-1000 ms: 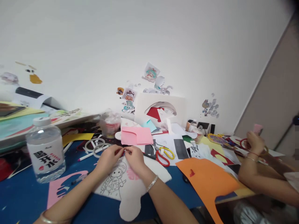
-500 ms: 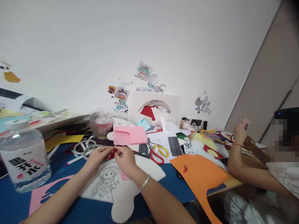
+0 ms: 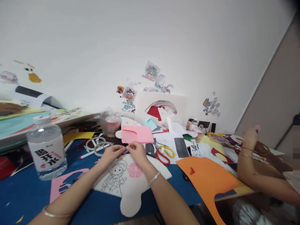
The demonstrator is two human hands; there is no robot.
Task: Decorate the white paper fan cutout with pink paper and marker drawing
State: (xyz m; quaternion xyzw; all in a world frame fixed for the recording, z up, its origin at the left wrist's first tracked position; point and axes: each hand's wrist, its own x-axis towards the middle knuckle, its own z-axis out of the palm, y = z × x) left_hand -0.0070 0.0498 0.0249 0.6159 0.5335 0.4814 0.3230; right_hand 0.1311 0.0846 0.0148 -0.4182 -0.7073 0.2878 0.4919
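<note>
My left hand (image 3: 113, 153) and my right hand (image 3: 137, 153) meet at their fingertips, both pinched closed. What they pinch is too small and hidden to name; bits of red and blue show just under the fingers. Below them lies a white fan-shaped card (image 3: 131, 205) with a rounded handle end towards me. It carries a line drawing of a braided figure in a hat (image 3: 116, 175) and a pink paper cut-out (image 3: 134, 170), partly behind my right hand. Red-handled scissors (image 3: 163, 157) and yellow-handled scissors (image 3: 170, 151) lie right of my hands.
A water bottle (image 3: 48, 148) stands left, near cut pink paper (image 3: 55, 189). White tape rings (image 3: 95, 145) and a marker (image 3: 86, 154) lie behind my left hand. Orange paper (image 3: 211, 175) overhangs the right edge. Folded pink paper (image 3: 142, 134) lies behind. Another person's arm (image 3: 250, 165) is at right.
The camera view has turned left, so the scene sits further right. My fingertips stay together, and the red piece between them shows less. More of the pink cut-out is uncovered.
</note>
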